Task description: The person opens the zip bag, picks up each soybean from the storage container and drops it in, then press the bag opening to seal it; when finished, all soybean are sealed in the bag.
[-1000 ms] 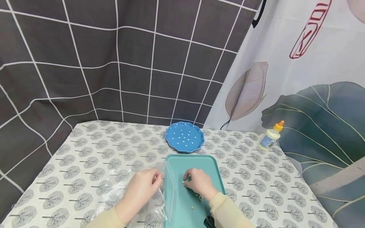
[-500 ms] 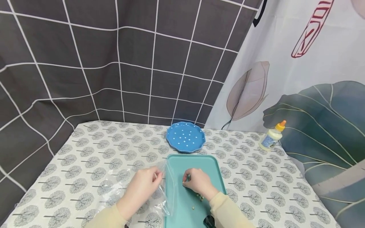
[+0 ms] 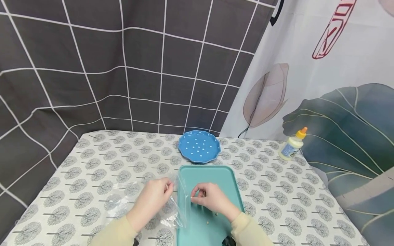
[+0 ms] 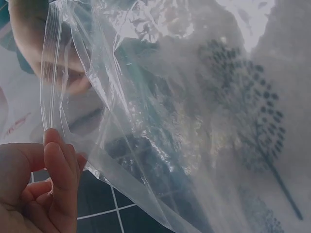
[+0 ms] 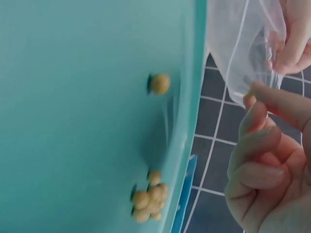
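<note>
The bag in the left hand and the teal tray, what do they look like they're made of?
The bag looks like thin clear plastic film: see-through, creased, glossy, with a zip-style strip along its mouth. The left hand pinches that edge. The teal tray is probably moulded plastic, smooth and satin, with a rounded raised rim.

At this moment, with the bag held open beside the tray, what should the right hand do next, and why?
Probably carry its pinched bean the last bit left into the plastic bag and let go. The right hand is at the bag's mouth, the left hand pinches the rim open, and more beans lie on the teal tray.
</note>
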Action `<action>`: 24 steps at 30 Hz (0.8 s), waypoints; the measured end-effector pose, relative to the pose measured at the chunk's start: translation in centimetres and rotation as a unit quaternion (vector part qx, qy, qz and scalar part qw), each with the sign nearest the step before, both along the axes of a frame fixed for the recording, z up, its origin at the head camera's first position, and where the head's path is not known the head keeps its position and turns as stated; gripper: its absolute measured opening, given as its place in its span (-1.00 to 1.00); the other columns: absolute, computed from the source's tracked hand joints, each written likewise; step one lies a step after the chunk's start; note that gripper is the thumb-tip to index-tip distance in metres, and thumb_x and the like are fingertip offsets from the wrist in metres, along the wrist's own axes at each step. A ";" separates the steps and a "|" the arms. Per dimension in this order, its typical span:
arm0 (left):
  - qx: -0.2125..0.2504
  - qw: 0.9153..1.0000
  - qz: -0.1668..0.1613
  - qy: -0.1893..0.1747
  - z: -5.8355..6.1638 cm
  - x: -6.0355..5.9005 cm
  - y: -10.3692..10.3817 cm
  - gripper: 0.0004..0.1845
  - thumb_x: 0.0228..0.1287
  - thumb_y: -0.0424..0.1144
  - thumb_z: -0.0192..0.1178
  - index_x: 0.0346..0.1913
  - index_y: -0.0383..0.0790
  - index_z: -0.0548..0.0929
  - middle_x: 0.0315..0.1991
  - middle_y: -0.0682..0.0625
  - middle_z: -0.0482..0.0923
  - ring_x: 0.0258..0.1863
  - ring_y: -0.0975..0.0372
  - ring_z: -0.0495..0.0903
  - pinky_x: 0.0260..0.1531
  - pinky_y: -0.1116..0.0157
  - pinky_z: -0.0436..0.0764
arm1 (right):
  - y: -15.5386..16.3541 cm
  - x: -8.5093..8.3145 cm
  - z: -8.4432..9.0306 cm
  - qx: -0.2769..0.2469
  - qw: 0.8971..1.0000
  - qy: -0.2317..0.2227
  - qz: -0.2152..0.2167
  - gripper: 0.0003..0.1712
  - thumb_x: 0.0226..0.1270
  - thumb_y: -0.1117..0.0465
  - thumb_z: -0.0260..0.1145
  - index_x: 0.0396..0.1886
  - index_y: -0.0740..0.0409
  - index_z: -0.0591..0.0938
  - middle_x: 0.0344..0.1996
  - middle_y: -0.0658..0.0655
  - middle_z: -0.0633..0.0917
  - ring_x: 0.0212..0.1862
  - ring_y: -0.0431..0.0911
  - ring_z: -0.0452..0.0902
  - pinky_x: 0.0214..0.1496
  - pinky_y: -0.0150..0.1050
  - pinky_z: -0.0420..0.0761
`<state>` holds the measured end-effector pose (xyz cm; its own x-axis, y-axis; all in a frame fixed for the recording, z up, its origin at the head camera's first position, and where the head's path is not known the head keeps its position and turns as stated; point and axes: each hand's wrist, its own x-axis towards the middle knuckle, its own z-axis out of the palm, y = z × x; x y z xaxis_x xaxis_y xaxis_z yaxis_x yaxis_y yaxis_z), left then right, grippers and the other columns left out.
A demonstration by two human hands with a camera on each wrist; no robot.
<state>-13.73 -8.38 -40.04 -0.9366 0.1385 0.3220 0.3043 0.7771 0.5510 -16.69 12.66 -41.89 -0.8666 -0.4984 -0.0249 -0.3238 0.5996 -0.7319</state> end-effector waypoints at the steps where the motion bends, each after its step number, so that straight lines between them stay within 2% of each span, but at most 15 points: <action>1: 0.001 1.000 -0.002 0.001 0.0 0.0 0.0 -0.87 0.21 -0.36 0.18 -0.49 -0.19 0.62 -0.74 0.17 0.42 -0.79 0.44 0.25 -0.77 0.52 0.33 | -0.2 0.1 0.1 -0.007 1.000 -0.002 0.009 -0.93 0.12 0.25 0.41 -0.41 0.09 0.65 -0.69 -0.11 0.49 -0.68 -0.34 0.29 -0.67 -0.44 0.35; 8: -0.004 1.000 -0.013 0.015 0.0 -0.1 0.4 -0.89 0.21 -0.35 0.19 -0.45 -0.23 0.65 -0.66 0.11 0.53 -0.74 0.46 0.29 -0.70 0.53 0.39 | -1.3 0.5 0.3 -0.008 0.999 -0.001 0.032 -0.91 0.09 0.28 0.43 -0.44 0.07 0.65 -0.70 -0.13 0.47 -0.68 -0.36 0.28 -0.65 -0.46 0.35; 17: 0.006 0.999 -0.033 0.004 -0.1 0.2 0.3 -0.86 0.26 -0.34 0.18 -0.45 -0.24 0.64 -0.70 0.18 0.42 -0.76 0.47 0.25 -0.70 0.52 0.39 | -1.8 0.6 0.2 -0.006 0.999 0.006 0.037 -0.90 0.08 0.28 0.44 -0.43 0.08 0.65 -0.71 -0.16 0.45 -0.69 -0.37 0.28 -0.65 -0.46 0.35; 24: 0.020 0.999 -0.037 -0.010 0.0 0.3 0.2 -0.88 0.29 -0.33 0.15 -0.34 -0.28 0.67 -0.70 0.16 0.45 -0.83 0.49 0.27 -0.77 0.52 0.36 | -1.4 0.5 0.1 -0.019 0.999 0.009 0.029 -0.91 0.08 0.28 0.43 -0.40 0.10 0.66 -0.68 -0.13 0.48 -0.67 -0.37 0.30 -0.63 -0.46 0.38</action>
